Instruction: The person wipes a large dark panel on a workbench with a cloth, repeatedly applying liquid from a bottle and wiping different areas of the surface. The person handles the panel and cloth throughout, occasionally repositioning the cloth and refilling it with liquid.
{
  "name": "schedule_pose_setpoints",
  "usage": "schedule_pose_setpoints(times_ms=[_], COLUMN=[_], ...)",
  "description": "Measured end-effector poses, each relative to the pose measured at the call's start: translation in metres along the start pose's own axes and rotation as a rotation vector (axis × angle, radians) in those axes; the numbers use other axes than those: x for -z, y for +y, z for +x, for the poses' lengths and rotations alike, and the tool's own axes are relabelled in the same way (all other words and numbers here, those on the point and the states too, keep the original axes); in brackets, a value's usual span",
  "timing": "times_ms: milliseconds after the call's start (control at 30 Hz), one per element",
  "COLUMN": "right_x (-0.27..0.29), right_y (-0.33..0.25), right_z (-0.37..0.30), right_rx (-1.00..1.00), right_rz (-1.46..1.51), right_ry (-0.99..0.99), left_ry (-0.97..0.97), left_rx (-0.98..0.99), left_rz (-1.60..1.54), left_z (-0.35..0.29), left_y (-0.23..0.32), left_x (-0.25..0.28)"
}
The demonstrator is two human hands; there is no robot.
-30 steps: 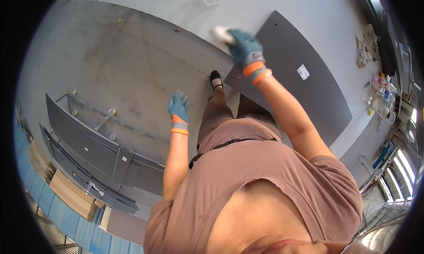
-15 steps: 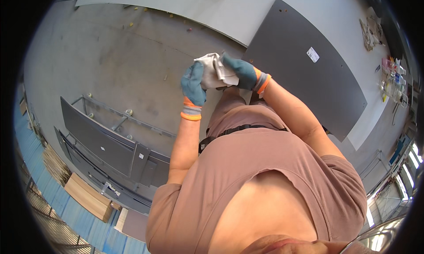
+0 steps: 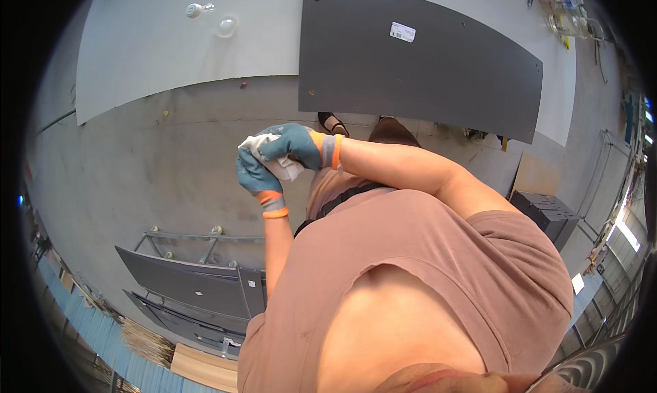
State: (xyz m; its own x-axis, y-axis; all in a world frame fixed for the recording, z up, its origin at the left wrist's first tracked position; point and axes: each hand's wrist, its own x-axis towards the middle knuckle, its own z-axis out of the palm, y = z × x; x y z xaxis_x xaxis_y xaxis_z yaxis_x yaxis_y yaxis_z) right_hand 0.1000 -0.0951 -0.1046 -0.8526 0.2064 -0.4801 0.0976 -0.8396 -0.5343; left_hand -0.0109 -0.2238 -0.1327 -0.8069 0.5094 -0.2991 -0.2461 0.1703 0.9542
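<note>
A crumpled white cloth [image 3: 287,168] is bunched between my two gloved hands, held up in front of my waist. My left hand [image 3: 256,174], in a teal glove with an orange and grey cuff, grips its left side from below. My right hand [image 3: 295,145], gloved the same way, closes over the cloth's top. The fingers hide part of the cloth. Beyond my hands a dark grey panel [image 3: 410,71] with a white label [image 3: 402,32] lies on a pale work table [image 3: 150,58].
A clear bottle [image 3: 226,26] lies on the table at the far left. More bottles [image 3: 571,13] stand at the far right. To my near left, grey panels [image 3: 185,277] rest on a wheeled metal frame [image 3: 205,238]. Dark boxes [image 3: 547,215] sit at the right.
I have turned and shifted, so the panel and table now lie more squarely ahead. My right hand has come across over the cloth, and both hands are closer together.
</note>
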Motion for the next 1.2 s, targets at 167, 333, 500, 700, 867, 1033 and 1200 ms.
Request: schedule_pose_setpoints(times_ms=[167, 333, 500, 700, 867, 1033, 1200], right_x=[0.018, 0.132, 0.249, 0.147, 0.189, 0.308, 0.278], right_y=[-0.027, -0.093, -0.087, 0.003, -0.018, 0.026, -0.056], right_z=[-0.044, -0.087, -0.082, -0.049, -0.158, -0.362, -0.386], right_rx=[0.182, 0.819, 0.599, 0.48, 0.24, -1.193, -0.249], right_rz=[-0.498, -1.342, -1.515, -1.863, -1.896, -1.868, -1.809], right_ry=[0.232, 0.759, 1.258, 0.318, 0.159, 0.528, 1.199], left_ry=[0.167, 0.111, -0.033, -0.256, -0.146, -0.151, -0.234], left_rx=[0.094, 0.523, 0.629, 0.701, 0.688, 0.706, 0.701], left_rz=[0.081, -0.084, -0.109, -0.277, -0.256, -0.246, -0.249], left_z=[-0.021, -0.002, 0.023, 0.044, 0.047, 0.048, 0.049], left_y=[-0.021, -0.074, -0.091, -0.088, -0.087, -0.085, -0.089], left_x=[-0.024, -0.006, -0.049, -0.097, -0.107, -0.111, -0.104])
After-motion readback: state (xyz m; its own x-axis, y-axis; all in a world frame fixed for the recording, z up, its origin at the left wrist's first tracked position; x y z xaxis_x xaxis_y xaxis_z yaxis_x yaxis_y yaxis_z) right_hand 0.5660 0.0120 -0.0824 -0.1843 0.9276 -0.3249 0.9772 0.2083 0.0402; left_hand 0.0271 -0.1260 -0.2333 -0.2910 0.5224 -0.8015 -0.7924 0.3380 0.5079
